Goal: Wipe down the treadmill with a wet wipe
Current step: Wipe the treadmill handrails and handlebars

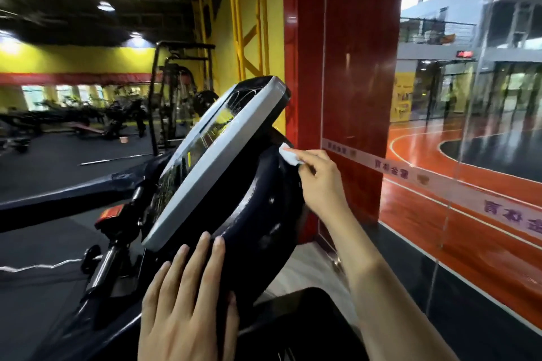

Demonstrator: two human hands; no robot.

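Note:
The treadmill console [258, 199] fills the middle of the view: a dark rounded housing with a silver-framed screen [205, 161] tilted to the left. My right hand [319, 182] pinches a small white wet wipe [289, 155] and presses it against the upper back of the dark housing. My left hand [190, 299] lies flat with straight fingers on the lower part of the housing, just below the screen's bottom corner.
A red pillar [346, 67] stands close behind the console. A glass wall [469, 155] on the right looks onto an orange court floor. A dark treadmill handrail [58, 196] reaches left; weight racks [179, 91] and benches stand on the gym floor beyond.

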